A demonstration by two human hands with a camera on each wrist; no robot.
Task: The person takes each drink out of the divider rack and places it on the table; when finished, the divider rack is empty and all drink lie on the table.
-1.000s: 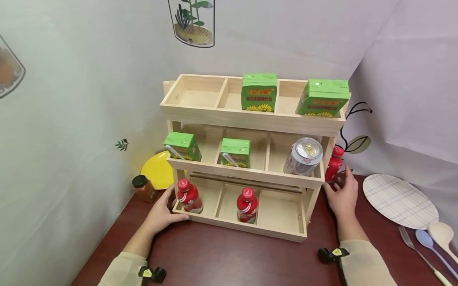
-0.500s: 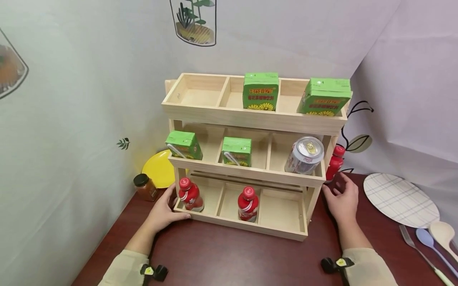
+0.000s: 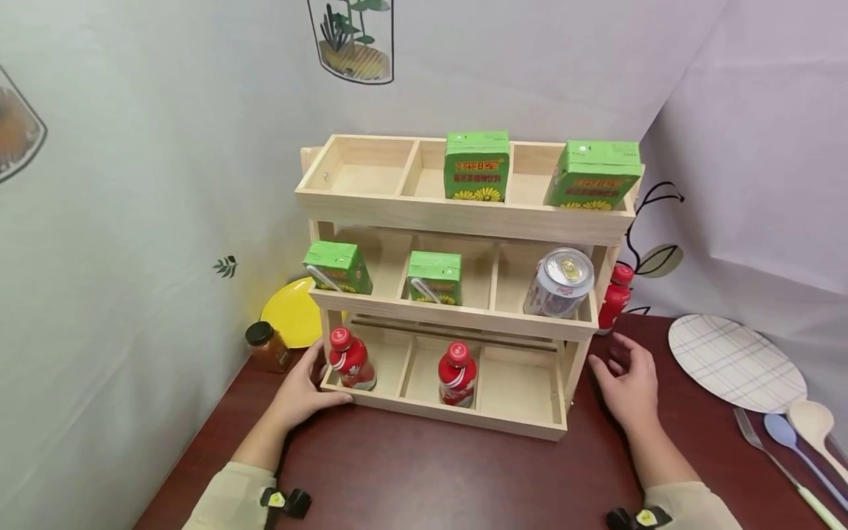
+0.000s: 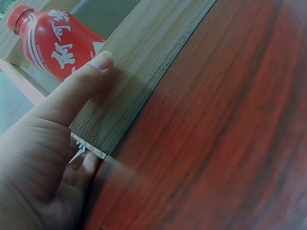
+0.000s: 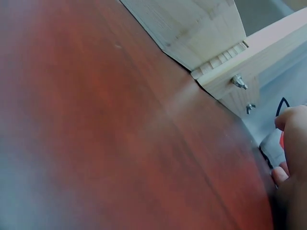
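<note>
A three-tier wooden shelf (image 3: 411, 411) stands on the dark red table. My left hand (image 3: 301, 394) grips its lower left corner; in the left wrist view the thumb (image 4: 98, 62) lies on the front board and the fingers reach round the end. Close by, a red bottle (image 3: 353, 364) leans in the bottom left compartment, with another red bottle (image 3: 457, 379) in the middle one. My right hand (image 3: 629, 379), fingers loosely bent and holding nothing, is beside the shelf's right side. Just beyond it stands a third red bottle (image 3: 615, 298), partly hidden by the shelf.
Green drink cartons (image 3: 477, 169) sit on the upper two tiers, and a silver can (image 3: 559, 283) at middle right. A brown jar (image 3: 268, 350) and yellow plate (image 3: 288, 313) are at left. At right are a checked plate (image 3: 735, 364), fork (image 3: 751, 434) and spoons (image 3: 785, 434).
My right hand has drawn back toward me, away from the red bottle behind the shelf's right side. The left hand keeps its hold on the shelf corner.
</note>
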